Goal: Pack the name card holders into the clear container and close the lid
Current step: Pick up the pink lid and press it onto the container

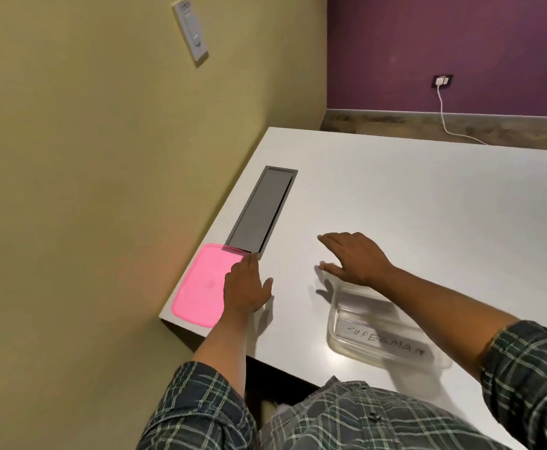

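Showing only blurred through the wall of one clear container point(376, 329), near the front edge of the table point(428, 206): one name card holder point(385, 340) reading "SUPERMAN", long axis running left to right; any others impossible to make out. Lying flat at the front left corner: one pink lid point(197, 287). Resting on that lid, fingers straight and together: left hand point(246, 287). Hovering over the container's far rim, fingers spread: right hand point(353, 254).
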